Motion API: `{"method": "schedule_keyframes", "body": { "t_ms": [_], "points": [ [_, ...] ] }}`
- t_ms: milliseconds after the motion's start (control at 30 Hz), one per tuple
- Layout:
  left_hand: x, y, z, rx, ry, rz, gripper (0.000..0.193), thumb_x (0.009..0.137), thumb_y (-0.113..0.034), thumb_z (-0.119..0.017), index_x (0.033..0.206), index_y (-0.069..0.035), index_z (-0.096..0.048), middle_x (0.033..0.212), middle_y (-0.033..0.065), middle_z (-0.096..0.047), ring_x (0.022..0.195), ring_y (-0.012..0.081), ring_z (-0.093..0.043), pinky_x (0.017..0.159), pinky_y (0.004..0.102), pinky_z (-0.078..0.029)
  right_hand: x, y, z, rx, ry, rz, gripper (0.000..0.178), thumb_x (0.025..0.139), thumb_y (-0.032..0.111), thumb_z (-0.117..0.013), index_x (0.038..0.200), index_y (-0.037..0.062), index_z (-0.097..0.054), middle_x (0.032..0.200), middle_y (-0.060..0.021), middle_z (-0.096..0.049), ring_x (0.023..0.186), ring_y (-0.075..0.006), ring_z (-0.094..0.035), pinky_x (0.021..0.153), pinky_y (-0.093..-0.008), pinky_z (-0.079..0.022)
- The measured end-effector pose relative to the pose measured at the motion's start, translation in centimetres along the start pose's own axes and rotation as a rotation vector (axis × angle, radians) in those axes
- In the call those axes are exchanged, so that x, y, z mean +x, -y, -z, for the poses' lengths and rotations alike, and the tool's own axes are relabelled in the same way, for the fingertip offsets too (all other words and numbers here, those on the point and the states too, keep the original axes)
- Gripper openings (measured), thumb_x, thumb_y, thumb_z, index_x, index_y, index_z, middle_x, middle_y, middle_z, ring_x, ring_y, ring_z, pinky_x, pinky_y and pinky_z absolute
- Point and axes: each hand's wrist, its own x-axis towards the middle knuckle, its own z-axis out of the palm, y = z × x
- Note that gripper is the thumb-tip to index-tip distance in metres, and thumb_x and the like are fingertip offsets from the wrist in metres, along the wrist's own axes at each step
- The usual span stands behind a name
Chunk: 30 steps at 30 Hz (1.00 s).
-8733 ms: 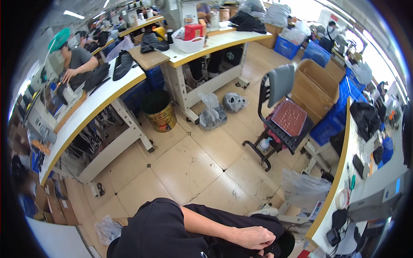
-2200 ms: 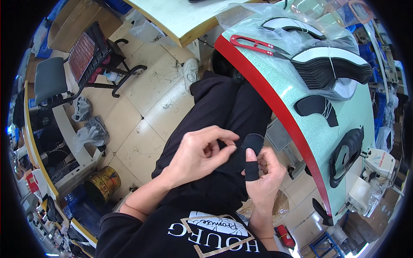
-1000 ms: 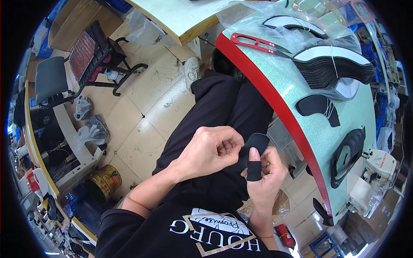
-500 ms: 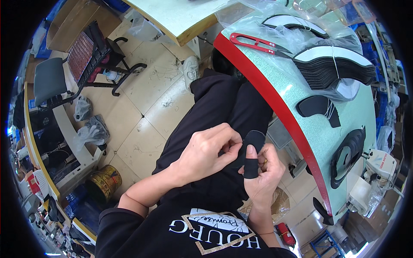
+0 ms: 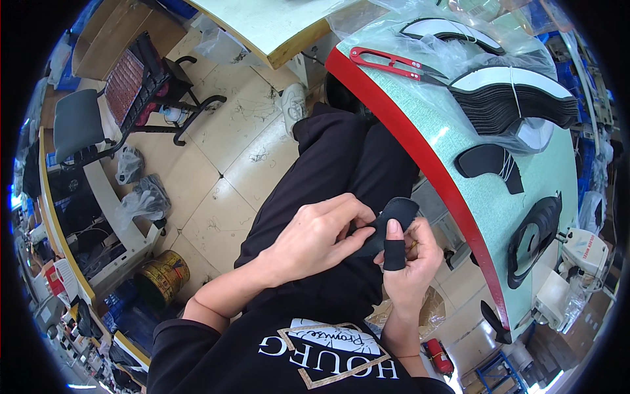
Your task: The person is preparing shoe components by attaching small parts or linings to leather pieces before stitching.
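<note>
Over my lap I hold a black curved piece (image 5: 401, 209) of fabric-like material with a rounded end. My right hand (image 5: 415, 257) is closed round it, the thumb lying on its face; a black sleeve (image 5: 394, 255) covers part of that thumb. My left hand (image 5: 321, 231) pinches at the near-left edge of the same piece, thumb and forefinger together. Its fingertips partly hide that edge, and I cannot make out whether a thread is between them. The lower part of the piece is lost against my dark trousers.
On the red-edged green table (image 5: 453, 128) at the right lie red thread snips (image 5: 387, 62), a tied stack of black curved pieces (image 5: 512, 98), a smaller tied bundle (image 5: 489, 164) and black looped pieces (image 5: 535, 240). A sewing machine (image 5: 581, 253) stands beyond. A chair (image 5: 128, 92) stands at the left.
The black piece has tilted to the right, its rounded end swinging over. My right hand has shifted slightly right, and my left fingers have come closer against the piece's edge.
</note>
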Motion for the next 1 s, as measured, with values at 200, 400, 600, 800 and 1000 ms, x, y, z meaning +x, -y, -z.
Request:
{"method": "schedule_keyframes", "body": {
  "t_ms": [200, 400, 600, 800, 1000],
  "points": [
    [0.1, 0.4, 0.1, -0.08, 0.016, 0.07, 0.008, 0.087, 0.002, -0.072, 0.094, 0.001, -0.069, 0.083, 0.0049, -0.067, 0.061, 0.009, -0.06, 0.054, 0.0246, -0.047, -0.2, 0.3, 0.1, 0.027, -0.021, -0.037, 0.022, 0.099, 0.013, -0.068, 0.085, -0.0005, -0.058, 0.065, -0.0023, -0.062, 0.054, -0.0059, -0.062, 0.047, -0.0194, -0.044],
    [0.1, 0.2, -0.2, -0.044, 0.005, 0.056, 0.007, 0.087, 0.002, -0.07, 0.093, 0.0, -0.069, 0.082, 0.0052, -0.067, 0.061, 0.0098, -0.06, 0.055, 0.0246, -0.048, -0.3, -0.4, 0.1, -0.054, 0.023, 0.011, 0.02, 0.099, 0.013, -0.069, 0.087, -0.0004, -0.06, 0.065, -0.0029, -0.062, 0.053, -0.0071, -0.062, 0.047, -0.0208, -0.044],
    [-0.1, 0.1, -0.1, 0.052, -0.079, 0.018, 0.012, 0.084, 0.0, -0.076, 0.094, -0.001, -0.07, 0.087, 0.0046, -0.067, 0.06, 0.0101, -0.057, 0.054, 0.0246, -0.046, -0.2, -0.1, 0.0, -0.078, -0.043, 0.011, 0.016, 0.099, 0.013, -0.069, 0.093, -0.0008, -0.063, 0.066, -0.0035, -0.062, 0.054, -0.0083, -0.064, 0.048, -0.0214, -0.045],
    [0.2, 0.1, -0.6, 0.202, -0.097, -0.109, 0.014, 0.083, 0.001, -0.075, 0.094, -0.004, -0.067, 0.085, 0.0044, -0.062, 0.058, 0.0143, -0.053, 0.051, 0.0276, -0.043, -0.1, 0.2, -0.3, -0.158, -0.032, 0.084, 0.015, 0.098, 0.012, -0.07, 0.095, -0.0016, -0.064, 0.07, -0.0043, -0.065, 0.056, -0.0087, -0.066, 0.048, -0.0214, -0.047],
    [0.1, 1.3, -0.4, 0.17, -0.238, -0.071, 0.012, 0.083, 0.005, -0.072, 0.09, -0.002, -0.064, 0.082, 0.0039, -0.059, 0.056, 0.011, -0.051, 0.051, 0.0264, -0.041, -0.3, 0.2, -0.2, -0.06, -0.018, 0.024, 0.017, 0.099, 0.012, -0.069, 0.092, -0.0014, -0.062, 0.068, -0.0045, -0.065, 0.054, -0.0094, -0.066, 0.047, -0.0207, -0.047]
  ]
}}
